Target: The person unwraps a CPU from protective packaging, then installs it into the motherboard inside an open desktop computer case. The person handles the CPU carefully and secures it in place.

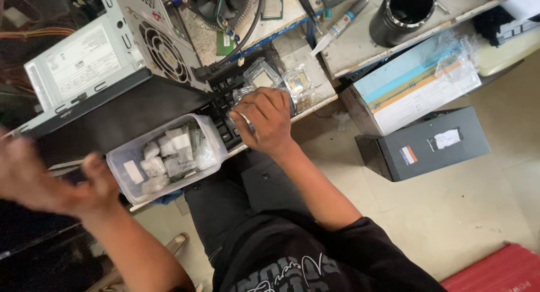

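Right hand curled over clear chip packets at the bench's front edge — left hand blurred, grip unclear, beside the plastic tub — best lifted singly, by edges.

The person wears a black short-sleeved T-shirt with pale lettering and a looping script line printed across the chest, and dark trousers. Both forearms are bare from the sleeve hems down. The right hand carries a thin silvery ring on one finger. The left hand shows only as a blur.
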